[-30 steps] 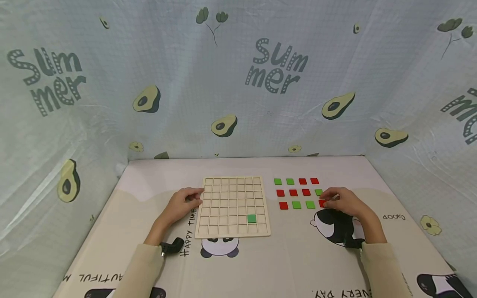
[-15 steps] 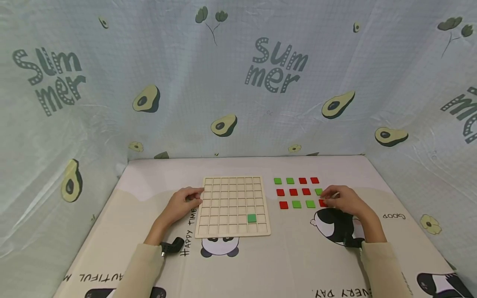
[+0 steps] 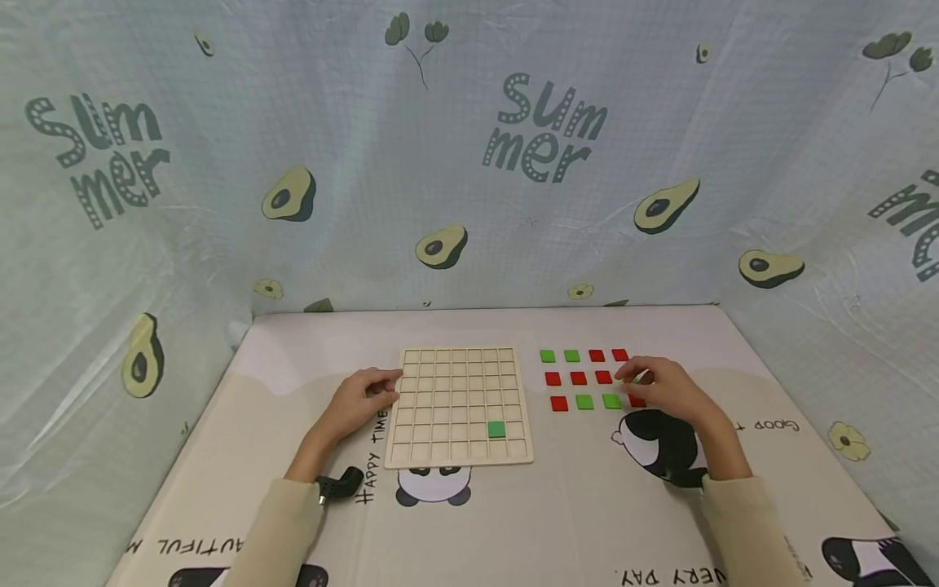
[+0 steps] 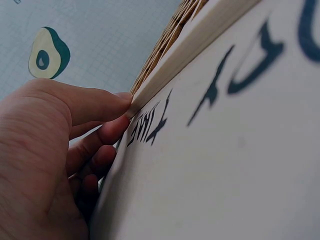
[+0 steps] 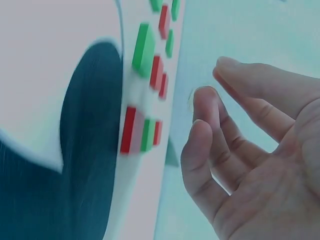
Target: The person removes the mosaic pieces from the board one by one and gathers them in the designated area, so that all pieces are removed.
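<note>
A pale wooden grid board (image 3: 458, 447) lies flat on the table, with one green square tile (image 3: 496, 429) in a cell toward its lower right. Fingertips of my left hand (image 3: 358, 403) touch the board's left edge; in the left wrist view the hand (image 4: 45, 130) meets the board's side (image 4: 180, 60). To the right of the board lie rows of red and green tiles. Over the right end of those rows hovers my right hand (image 3: 667, 390), partly covering a red tile (image 3: 636, 401). In the right wrist view its loosely bent fingers hold nothing, apart from the tiles (image 5: 129, 130).
The printed tablecloth (image 3: 557, 522) carries panda drawings and lettering. A curtain with avocado prints (image 3: 543, 269) rises behind the table and along both sides. A black band device (image 3: 341, 485) sits at the left wrist.
My right hand has shifted a little up and to the left over the tiles, covering the green one at the right end. My left hand and the board stay in place.
</note>
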`<state>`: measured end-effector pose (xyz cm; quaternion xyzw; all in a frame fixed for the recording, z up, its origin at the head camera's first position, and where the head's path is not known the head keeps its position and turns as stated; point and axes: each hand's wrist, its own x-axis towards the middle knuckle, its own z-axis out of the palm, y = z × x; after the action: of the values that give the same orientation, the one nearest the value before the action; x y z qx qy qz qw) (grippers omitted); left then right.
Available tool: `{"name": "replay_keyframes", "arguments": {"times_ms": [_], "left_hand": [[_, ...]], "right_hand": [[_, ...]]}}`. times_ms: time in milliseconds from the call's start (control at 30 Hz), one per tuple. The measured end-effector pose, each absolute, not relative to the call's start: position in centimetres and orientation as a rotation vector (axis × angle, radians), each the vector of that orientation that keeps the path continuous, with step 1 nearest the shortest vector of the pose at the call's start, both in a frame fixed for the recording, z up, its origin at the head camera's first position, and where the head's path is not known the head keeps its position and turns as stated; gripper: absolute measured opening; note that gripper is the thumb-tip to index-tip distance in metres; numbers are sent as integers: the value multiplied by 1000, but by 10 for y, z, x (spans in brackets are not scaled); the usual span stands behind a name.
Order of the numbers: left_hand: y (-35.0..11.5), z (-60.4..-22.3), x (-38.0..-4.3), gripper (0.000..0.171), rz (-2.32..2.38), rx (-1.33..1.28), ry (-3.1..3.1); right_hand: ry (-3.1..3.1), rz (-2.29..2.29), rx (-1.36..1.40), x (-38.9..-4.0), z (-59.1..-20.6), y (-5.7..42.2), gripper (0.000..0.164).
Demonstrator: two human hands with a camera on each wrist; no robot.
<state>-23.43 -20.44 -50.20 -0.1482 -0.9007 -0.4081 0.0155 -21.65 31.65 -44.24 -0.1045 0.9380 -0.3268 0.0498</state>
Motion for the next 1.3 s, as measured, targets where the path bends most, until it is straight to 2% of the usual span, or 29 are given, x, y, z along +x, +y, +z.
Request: {"name": "replay_keyframes", "arguments": {"times_ms": [833, 1300], "left_hand": [[-203, -500, -230, 42, -1266, -438, -2811], [-204, -500, -230, 42, -1260, -446, -2804]], "right_hand": [[2753, -942, -744, -214, -451, 232, 11], [2649, -844, -892, -216, -456, 178, 9]]}}
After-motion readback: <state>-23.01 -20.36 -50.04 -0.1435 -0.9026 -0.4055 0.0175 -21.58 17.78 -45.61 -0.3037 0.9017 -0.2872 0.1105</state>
